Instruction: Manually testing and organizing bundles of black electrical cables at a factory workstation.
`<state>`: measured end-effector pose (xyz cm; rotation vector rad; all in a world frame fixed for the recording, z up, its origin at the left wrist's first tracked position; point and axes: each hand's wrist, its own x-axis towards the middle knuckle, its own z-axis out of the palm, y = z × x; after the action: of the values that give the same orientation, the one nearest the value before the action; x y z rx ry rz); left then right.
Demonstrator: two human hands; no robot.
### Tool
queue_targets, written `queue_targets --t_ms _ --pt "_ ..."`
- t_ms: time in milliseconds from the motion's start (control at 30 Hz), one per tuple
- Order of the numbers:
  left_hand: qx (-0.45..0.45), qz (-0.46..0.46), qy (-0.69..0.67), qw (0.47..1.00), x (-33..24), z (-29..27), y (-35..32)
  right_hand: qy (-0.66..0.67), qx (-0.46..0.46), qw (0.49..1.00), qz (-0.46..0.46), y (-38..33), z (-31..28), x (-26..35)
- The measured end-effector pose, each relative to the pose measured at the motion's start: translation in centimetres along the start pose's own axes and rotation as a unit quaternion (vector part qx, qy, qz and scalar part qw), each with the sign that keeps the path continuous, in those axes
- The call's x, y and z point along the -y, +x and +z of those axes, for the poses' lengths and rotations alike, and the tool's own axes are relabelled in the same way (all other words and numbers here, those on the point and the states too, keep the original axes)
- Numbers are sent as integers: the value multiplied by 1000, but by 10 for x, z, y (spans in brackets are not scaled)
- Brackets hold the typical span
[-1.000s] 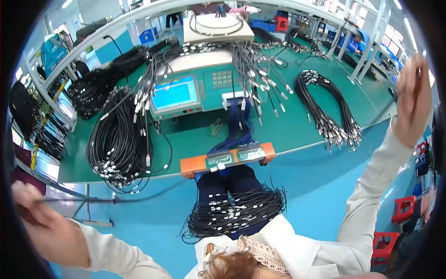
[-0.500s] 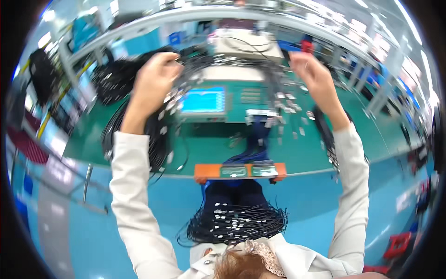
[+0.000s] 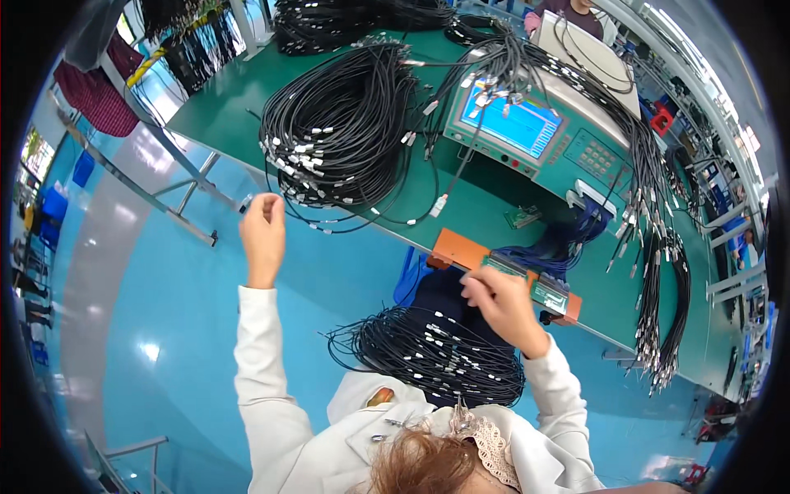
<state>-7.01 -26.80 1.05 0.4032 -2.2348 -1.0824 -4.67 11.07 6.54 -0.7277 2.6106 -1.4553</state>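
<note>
My left hand [image 3: 263,226] is raised over the blue floor just off the table's near edge. Its fingers are closed on the small connector end of a thin black cable. My right hand [image 3: 504,301] sits at the front of an orange test fixture [image 3: 451,247] with green boards, fingers pinched on a cable end there. A coiled bundle of black cables [image 3: 436,354] with white tags lies in my lap below that hand. Both sleeves are white.
A large heap of black cables [image 3: 346,123] lies on the green table [image 3: 222,115]. A tester with a blue screen [image 3: 514,125] stands behind the fixture. More cables [image 3: 658,313] hang over the table's right side. Another person [image 3: 576,10] sits at the far side.
Both hands have come down from high over the tester. The left has gone out to the table's near left edge and the right down to the orange fixture. The view has swung left.
</note>
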Motion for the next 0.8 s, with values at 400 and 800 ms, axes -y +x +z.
queue_targets --t_ms 400,800 --pt "-78 -298 -323 895 34 41 -23 134 69 986 73 80 105 1" --pt "-91 -380 -340 856 46 53 -11 -226 12 966 -125 150 143 -11"
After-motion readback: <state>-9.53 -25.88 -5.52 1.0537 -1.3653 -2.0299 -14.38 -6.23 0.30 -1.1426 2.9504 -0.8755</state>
